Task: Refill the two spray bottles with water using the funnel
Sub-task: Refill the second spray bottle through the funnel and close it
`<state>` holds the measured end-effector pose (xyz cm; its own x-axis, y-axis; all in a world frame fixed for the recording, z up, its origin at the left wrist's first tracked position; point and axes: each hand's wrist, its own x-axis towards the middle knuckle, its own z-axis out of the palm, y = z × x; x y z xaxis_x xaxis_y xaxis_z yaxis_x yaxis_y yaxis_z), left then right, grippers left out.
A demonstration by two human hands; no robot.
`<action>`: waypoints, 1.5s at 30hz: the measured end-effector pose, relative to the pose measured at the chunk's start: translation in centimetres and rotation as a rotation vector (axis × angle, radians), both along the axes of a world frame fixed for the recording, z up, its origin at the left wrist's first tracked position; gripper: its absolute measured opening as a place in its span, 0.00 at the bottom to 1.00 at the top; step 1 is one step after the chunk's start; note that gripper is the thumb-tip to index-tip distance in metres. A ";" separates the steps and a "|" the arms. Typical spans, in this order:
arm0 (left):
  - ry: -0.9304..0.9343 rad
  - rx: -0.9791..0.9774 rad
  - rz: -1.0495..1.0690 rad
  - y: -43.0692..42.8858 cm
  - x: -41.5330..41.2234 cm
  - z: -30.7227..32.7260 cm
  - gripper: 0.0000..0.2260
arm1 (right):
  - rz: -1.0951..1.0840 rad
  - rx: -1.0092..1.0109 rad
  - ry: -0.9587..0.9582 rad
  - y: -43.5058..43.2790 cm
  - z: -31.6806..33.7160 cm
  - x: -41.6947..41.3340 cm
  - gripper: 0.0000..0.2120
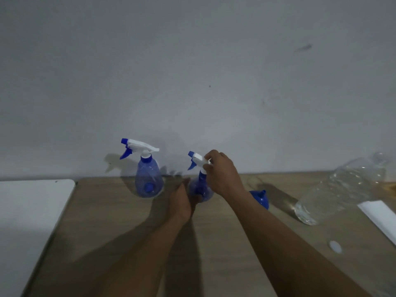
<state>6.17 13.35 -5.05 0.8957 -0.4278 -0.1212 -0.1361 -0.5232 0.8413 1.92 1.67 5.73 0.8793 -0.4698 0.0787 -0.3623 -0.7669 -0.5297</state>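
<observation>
Two blue spray bottles with white and blue trigger heads stand near the wall on a wooden table (pixel 120 228). The left spray bottle (pixel 148 179) stands alone, untouched. My left hand (pixel 182 200) grips the blue body of the right spray bottle (pixel 202 190) from the left side. Over that bottle's white trigger head (pixel 198 158), my right hand (pixel 220 171) is closed. A blue funnel (pixel 260 198) lies on the table just right of my right wrist, partly hidden by the arm. A large clear water bottle (pixel 342 189) stands at the right, open at the top.
A white cap (pixel 335 246) lies on the table at the front right. A white sheet or board (pixel 380 219) rests at the right edge. A white surface (pixel 27 221) adjoins the table on the left. The wall is close behind the bottles.
</observation>
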 end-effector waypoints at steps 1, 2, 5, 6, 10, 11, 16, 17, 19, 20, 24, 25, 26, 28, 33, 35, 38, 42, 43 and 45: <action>0.027 -0.038 -0.020 -0.2 -0.5 0.3 0.29 | -0.008 0.029 -0.007 -0.3 0.2 -0.8 0.08; 0.038 -0.059 -0.046 -0.3 -1.2 0.6 0.31 | -0.020 0.066 -0.018 -0.6 0.6 -1.7 0.07; 0.076 -0.096 -0.119 -1.0 -3.6 1.5 0.34 | -0.051 0.144 -0.060 -1.4 1.5 -4.5 0.06; 0.080 -0.082 -0.137 -1.4 -4.4 1.4 0.35 | -0.056 0.152 -0.072 -1.8 1.8 -5.5 0.06; 0.147 -0.136 -0.188 -3.4 -7.8 0.8 0.32 | -0.076 0.192 -0.095 -3.3 1.9 -9.8 0.05; 0.151 -0.136 -0.185 -4.1 -8.6 0.0 0.31 | -0.073 0.205 -0.098 -3.8 1.8 -10.9 0.05; 0.166 -0.203 -0.168 -7.0 -13.8 -3.5 0.30 | -0.060 0.321 -0.175 -5.9 0.5 -16.6 0.08; 0.146 -0.180 -0.169 -7.3 -15.2 -2.7 0.29 | -0.059 0.346 -0.184 -6.2 0.1 -17.7 0.08; 0.134 -0.165 -0.136 -7.4 -17.9 -0.3 0.25 | -0.045 0.393 -0.208 -6.9 -0.7 -19.9 0.08; 0.170 -0.183 -0.097 -7.3 -19.1 0.7 0.24 | -0.037 0.414 -0.216 -7.1 -1.2 -20.8 0.08; 0.207 -0.116 -0.027 -7.5 -22.9 1.9 0.16 | -0.070 0.500 -0.233 -7.7 -3.4 -23.4 0.13; 0.150 -0.088 -0.030 -7.4 -23.4 1.9 0.16 | -0.090 0.541 -0.251 -7.7 -4.0 -23.8 0.15; 0.123 -0.066 -0.034 -7.5 -23.8 2.3 0.16 | -0.108 0.577 -0.268 -7.7 -4.6 -24.2 0.16; 0.074 -0.032 -0.024 -7.7 -24.4 2.2 0.16 | -0.139 0.620 -0.276 -7.8 -5.5 -24.7 0.16; 0.039 0.052 0.024 -8.4 -25.4 2.2 0.14 | -0.186 0.638 -0.304 -7.7 -6.6 -24.9 0.15; 0.024 0.075 0.050 -8.5 -25.6 2.1 0.18 | -0.184 0.622 -0.300 -7.8 -6.7 -24.8 0.13; -0.007 0.092 0.066 -8.5 -25.5 1.6 0.23 | -0.169 0.571 -0.291 -8.3 -7.0 -24.6 0.12; -0.085 0.111 0.048 -8.6 -25.5 1.5 0.22 | -0.121 0.573 -0.322 -8.5 -7.2 -24.5 0.12; -0.092 0.114 0.047 -8.6 -25.6 1.3 0.22 | -0.103 0.584 -0.336 -8.5 -7.2 -24.5 0.12; -0.137 0.152 0.060 -8.6 -25.5 1.0 0.22 | -0.074 0.590 -0.363 -8.5 -7.4 -24.5 0.11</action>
